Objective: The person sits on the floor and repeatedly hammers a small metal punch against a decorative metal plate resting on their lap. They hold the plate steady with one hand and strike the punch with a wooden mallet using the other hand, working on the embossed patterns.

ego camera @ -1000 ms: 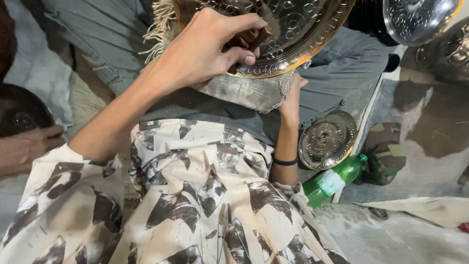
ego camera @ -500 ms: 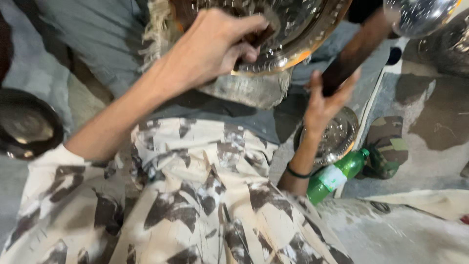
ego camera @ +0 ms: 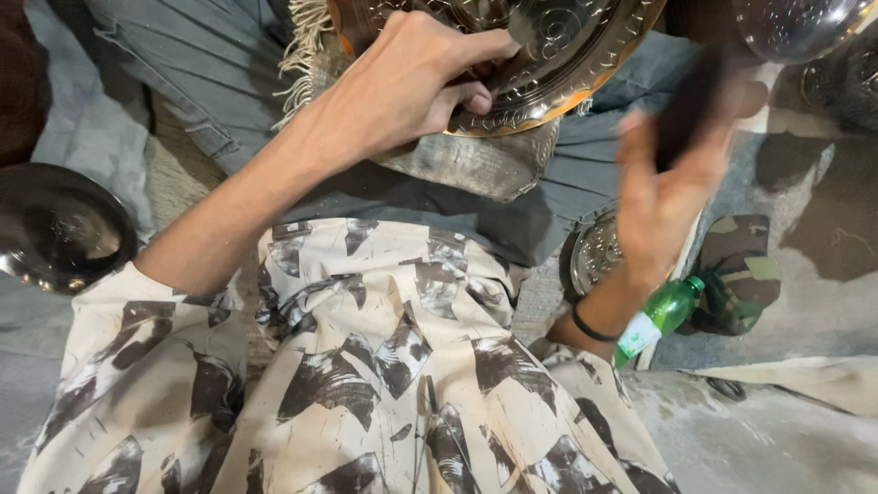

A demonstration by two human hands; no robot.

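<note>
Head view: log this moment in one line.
left hand: pressed on engraved brass tray | right hand: gripping dark handle, blurred | green bottle: beside wrist

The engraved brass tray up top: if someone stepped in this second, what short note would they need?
Left hand: pressed on the engraved brass tray, fingers pinching a small tool against its face; what kind is unclear.
Right hand: raised beside the tray, blurred, grip closed on a dark handle.
The tray rests on a worn block over the lap.
Done: patterns cover the visible tray.
Left: cannot tell.
Nearby: a green bottle and a small round dish on the floor.
</note>
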